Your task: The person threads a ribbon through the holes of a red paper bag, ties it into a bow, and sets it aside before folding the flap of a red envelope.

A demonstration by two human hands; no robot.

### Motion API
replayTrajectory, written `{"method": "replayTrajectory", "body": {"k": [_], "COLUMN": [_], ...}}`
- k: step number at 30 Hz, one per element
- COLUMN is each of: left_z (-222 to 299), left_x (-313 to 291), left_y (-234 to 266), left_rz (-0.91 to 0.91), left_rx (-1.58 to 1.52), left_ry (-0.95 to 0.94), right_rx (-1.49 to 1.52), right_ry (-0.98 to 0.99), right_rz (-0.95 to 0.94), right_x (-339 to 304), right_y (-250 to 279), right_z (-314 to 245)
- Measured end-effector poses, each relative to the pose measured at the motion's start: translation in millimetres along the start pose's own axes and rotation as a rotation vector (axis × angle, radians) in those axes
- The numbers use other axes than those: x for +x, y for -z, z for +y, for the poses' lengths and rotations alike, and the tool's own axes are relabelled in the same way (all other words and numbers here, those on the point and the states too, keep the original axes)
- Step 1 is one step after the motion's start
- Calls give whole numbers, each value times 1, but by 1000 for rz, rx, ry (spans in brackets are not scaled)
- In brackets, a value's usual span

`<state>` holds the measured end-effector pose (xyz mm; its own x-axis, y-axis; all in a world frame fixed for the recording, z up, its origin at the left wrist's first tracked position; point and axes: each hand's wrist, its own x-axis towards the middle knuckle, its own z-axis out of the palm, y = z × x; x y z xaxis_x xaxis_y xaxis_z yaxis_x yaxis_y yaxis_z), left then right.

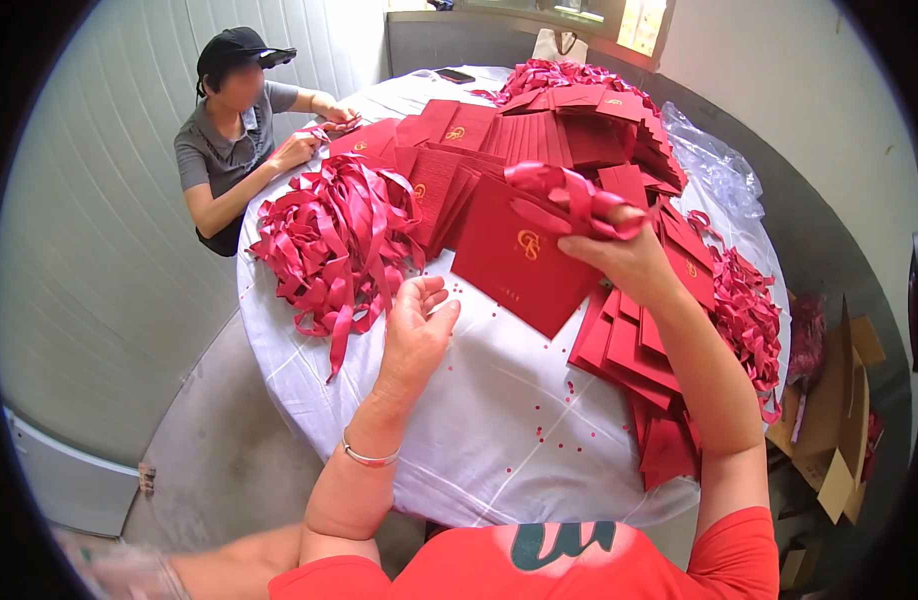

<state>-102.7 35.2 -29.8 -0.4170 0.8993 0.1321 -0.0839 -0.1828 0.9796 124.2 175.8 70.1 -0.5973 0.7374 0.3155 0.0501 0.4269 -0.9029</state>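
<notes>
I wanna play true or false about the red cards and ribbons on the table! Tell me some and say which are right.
1. The right hand holds a red card with a ribbon. True.
2. The left hand grips a pair of scissors. False: it is open and holds nothing.
3. A pile of red ribbons lies on the table by the left hand. True.
4. The table cover is black. False: it is white.
5. Another person sits at the far side of the table. True.
</notes>
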Motion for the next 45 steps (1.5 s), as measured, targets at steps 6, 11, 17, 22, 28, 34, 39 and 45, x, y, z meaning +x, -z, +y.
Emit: {"method": "replayTrajectory", "body": {"k": [6,11,17,22,28,34,39,45], "left_z": [-19,-24,-49,-53,-46,-42,-33,-13], "left_x": [1,-1,6,5,-3,-19,-28,-31], "left_y": [-3,-7,-26,-26,-32,-41,-47,-47], "left_rz": [-41,-164,-260,-237,-226,-226,-311,-428], "left_rx": [283,534,1048,1061,1059,938,803,313], "left_ry": [-57,-66,-511,-496,-459,-454,-457,-49], "right_rx": [180,432,-441,-747,-881,-1262,-1511,-1389], "right_ry": [-205,-239,-534,-511,-182,36,188,664], "right_rz": [61,-28,-57,-253,32,102,64,175], "right_x": [55,72,73,31,-81,-159,-158,-173], "right_y": [-22,-16,17,70,84,66,57,32], "right_z": [46,67,47,12,2,10,15,-50]}}
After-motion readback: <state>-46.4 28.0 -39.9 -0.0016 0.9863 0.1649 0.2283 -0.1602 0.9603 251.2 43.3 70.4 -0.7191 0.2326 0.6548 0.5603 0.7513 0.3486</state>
